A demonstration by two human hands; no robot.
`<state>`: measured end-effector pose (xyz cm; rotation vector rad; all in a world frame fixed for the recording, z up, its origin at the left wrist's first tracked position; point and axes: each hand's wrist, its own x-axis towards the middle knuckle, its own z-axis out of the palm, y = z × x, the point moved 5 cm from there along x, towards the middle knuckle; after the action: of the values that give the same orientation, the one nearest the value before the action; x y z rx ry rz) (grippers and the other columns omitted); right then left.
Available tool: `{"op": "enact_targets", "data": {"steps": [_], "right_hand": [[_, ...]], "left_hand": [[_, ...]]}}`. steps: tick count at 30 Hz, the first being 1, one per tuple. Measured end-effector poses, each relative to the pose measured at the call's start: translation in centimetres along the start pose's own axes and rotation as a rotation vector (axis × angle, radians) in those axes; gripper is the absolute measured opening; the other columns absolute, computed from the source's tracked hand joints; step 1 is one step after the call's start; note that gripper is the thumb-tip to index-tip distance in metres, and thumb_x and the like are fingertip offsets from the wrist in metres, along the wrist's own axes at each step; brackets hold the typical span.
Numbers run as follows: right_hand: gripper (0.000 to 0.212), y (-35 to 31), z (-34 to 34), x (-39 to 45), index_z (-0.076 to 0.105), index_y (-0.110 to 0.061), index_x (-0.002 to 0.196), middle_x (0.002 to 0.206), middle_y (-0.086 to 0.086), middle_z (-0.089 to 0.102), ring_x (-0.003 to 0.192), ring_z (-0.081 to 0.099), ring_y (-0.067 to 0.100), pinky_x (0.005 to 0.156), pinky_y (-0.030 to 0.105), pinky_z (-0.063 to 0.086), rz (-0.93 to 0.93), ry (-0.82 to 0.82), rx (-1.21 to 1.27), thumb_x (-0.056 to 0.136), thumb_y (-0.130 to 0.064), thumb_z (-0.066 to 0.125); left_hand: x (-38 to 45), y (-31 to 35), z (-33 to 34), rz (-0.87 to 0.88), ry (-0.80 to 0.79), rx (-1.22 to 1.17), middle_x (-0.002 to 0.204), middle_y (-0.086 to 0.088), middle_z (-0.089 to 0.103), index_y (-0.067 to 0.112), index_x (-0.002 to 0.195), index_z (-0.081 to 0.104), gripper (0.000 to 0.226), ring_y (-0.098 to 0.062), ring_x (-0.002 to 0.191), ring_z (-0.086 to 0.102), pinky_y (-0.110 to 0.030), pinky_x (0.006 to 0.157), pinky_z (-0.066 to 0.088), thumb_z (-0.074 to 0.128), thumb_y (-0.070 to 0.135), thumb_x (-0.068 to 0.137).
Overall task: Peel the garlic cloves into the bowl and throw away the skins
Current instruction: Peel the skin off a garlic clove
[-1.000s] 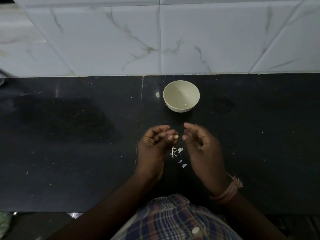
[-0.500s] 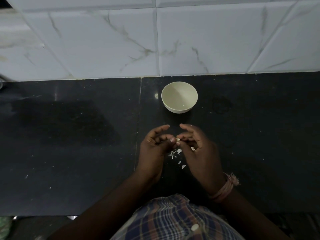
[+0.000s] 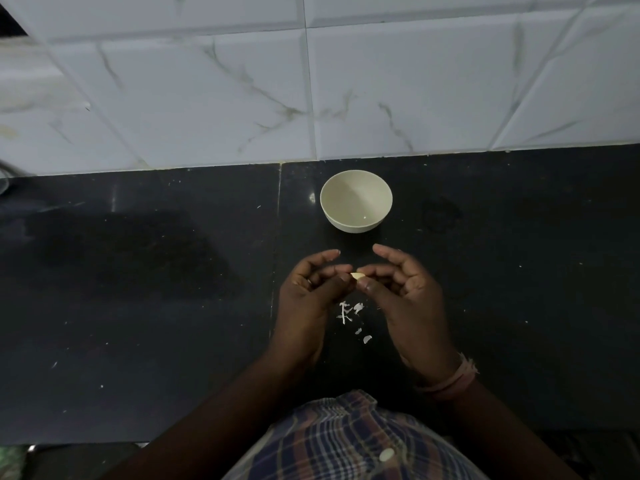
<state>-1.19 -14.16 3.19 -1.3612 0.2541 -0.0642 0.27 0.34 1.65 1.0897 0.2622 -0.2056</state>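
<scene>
A small pale garlic clove (image 3: 357, 276) is pinched between the fingertips of my left hand (image 3: 308, 299) and my right hand (image 3: 405, 296), just above the black counter. Both hands have curled fingers that meet at the clove. Several white bits of garlic skin (image 3: 349, 315) lie on the counter right below the hands. A cream bowl (image 3: 356, 201) stands a little beyond the hands, near the wall; I see no cloves in it.
The black stone counter (image 3: 138, 289) runs left and right, with a seam left of the bowl. A white marble-tiled wall (image 3: 311, 81) rises behind it. A checked shirt shows at the bottom edge.
My right hand has moved in from slightly apart and now pinches the clove together with the left hand. The bowl and the skins have not moved.
</scene>
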Motion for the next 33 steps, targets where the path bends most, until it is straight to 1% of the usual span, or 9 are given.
{"op": "enact_targets", "data": {"steps": [7,12,15,18,21,24,26,30,33], "right_hand": [[0.049,-0.3,0.0,0.3,0.063,-0.017,0.127,0.096,0.007,0.077,0.094,0.074,0.019,0.086,0.027,0.057,-0.034,-0.010,-0.062,0.087,0.011,0.069],[0.046,-0.4,0.5,0.7,0.063,-0.014,0.126,0.095,0.008,0.077,0.092,0.074,0.017,0.081,0.022,0.056,-0.025,-0.011,-0.030,0.087,0.011,0.068],[0.042,-0.3,0.8,0.8,0.064,-0.009,0.124,0.095,0.011,0.076,0.093,0.075,0.022,0.080,0.023,0.058,0.000,-0.005,0.019,0.088,0.011,0.067],[0.038,0.0,1.2,1.0,0.065,-0.006,0.121,0.095,0.014,0.076,0.091,0.076,0.024,0.079,0.025,0.059,0.035,0.000,0.080,0.088,0.012,0.067],[0.037,0.5,1.3,1.3,0.065,-0.006,0.120,0.095,0.016,0.076,0.091,0.076,0.026,0.079,0.028,0.059,0.081,0.019,0.143,0.088,0.012,0.067],[0.036,1.1,1.3,1.4,0.065,-0.007,0.119,0.097,0.019,0.076,0.094,0.075,0.029,0.080,0.030,0.059,0.142,0.052,0.204,0.087,0.011,0.067],[0.034,1.5,1.2,1.3,0.065,-0.006,0.118,0.100,0.020,0.076,0.096,0.075,0.031,0.083,0.034,0.058,0.174,0.075,0.256,0.088,0.010,0.067],[0.030,1.7,0.7,1.5,0.064,-0.003,0.115,0.099,0.021,0.076,0.093,0.075,0.030,0.080,0.031,0.058,0.198,0.117,0.283,0.088,0.011,0.066],[0.028,1.7,0.6,1.4,0.064,-0.002,0.111,0.098,0.021,0.075,0.094,0.075,0.031,0.079,0.031,0.058,0.186,0.123,0.282,0.087,0.011,0.068]], "left_hand": [[-0.1,1.4,0.5,0.126,0.006,0.220,0.096,-0.015,0.076,0.004,0.115,0.065,0.028,-0.025,0.089,0.074,-0.029,0.079,0.059,0.068,-0.008,0.089],[0.3,1.5,0.7,0.160,0.015,0.263,0.089,-0.007,0.076,0.005,0.114,0.060,0.027,-0.017,0.081,0.073,-0.025,0.075,0.058,0.066,-0.008,0.091],[0.4,1.6,0.7,0.194,0.034,0.323,0.088,-0.004,0.076,0.008,0.114,0.057,0.026,-0.015,0.080,0.073,-0.027,0.076,0.058,0.065,-0.005,0.093],[0.7,1.6,0.5,0.206,0.062,0.383,0.089,-0.001,0.075,0.014,0.114,0.053,0.027,-0.018,0.084,0.074,-0.034,0.082,0.060,0.065,0.000,0.094],[1.1,1.2,0.3,0.194,0.055,0.401,0.090,0.000,0.074,0.019,0.114,0.050,0.029,-0.019,0.086,0.073,-0.039,0.084,0.058,0.065,0.003,0.095],[1.3,0.8,0.4,0.169,0.052,0.374,0.087,0.000,0.074,0.020,0.113,0.048,0.028,-0.013,0.078,0.070,-0.030,0.076,0.055,0.064,0.003,0.096],[1.3,0.7,0.6,0.150,0.047,0.319,0.086,-0.003,0.074,0.018,0.113,0.048,0.028,-0.014,0.076,0.071,-0.025,0.072,0.055,0.063,0.001,0.097],[1.2,0.8,0.7,0.156,0.048,0.302,0.093,-0.008,0.076,0.017,0.115,0.047,0.033,-0.021,0.085,0.074,-0.027,0.078,0.058,0.066,-0.001,0.094],[1.2,0.7,0.8,0.163,0.046,0.331,0.093,-0.007,0.076,0.017,0.115,0.048,0.034,-0.021,0.086,0.074,-0.027,0.079,0.058,0.067,-0.002,0.093]]}}
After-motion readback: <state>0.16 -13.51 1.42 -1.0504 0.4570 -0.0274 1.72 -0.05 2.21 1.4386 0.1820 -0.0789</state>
